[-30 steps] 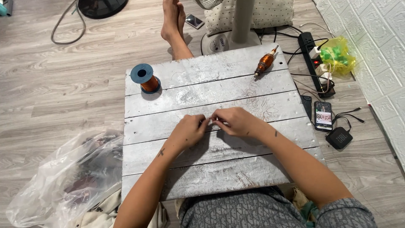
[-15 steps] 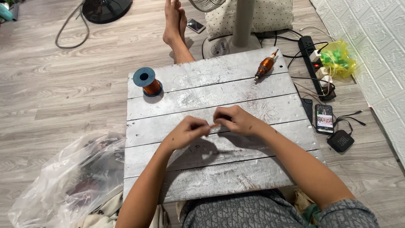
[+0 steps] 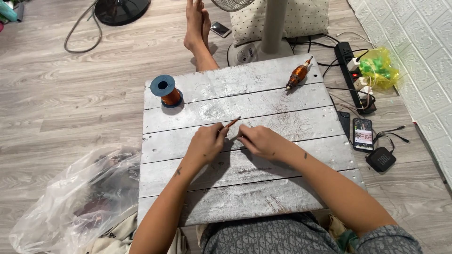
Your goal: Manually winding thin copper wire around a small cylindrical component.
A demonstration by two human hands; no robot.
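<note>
Two hands are working together at the middle of the frame, over the grey plank board (image 3: 263, 188) that is lying across our lap. Compared with half a second ago, the small copper-coloured stick (image 3: 232, 123) is now showing clearly: it is pointing up and to the right out of our left hand (image 3: 205, 144), while before the fingertips of both hands were meeting low and close and we were seeing almost nothing of it. Our left fingers are curled and pinching the lower end of this stick. Our right hand (image 3: 260, 141) is lying just beside it, fingers bent and pressed together near the stick's base; we cannot tell if they are gripping something thin.

Counting the things on the board, we are seeing one spool of copper wire (image 3: 166, 91) with a blue top, standing in the upper left part of the board, and one copper-wound motor rotor (image 3: 298, 75), lying in the upper right corner. Both are staying in the same places as before, well apart from the hands.

On the floor we are counting one clear plastic bag (image 3: 75, 197) at the lower left, one power strip (image 3: 354, 75) at the upper right, and one phone (image 3: 362, 133) beside one small black speaker (image 3: 380, 159) at the right edge.
</note>
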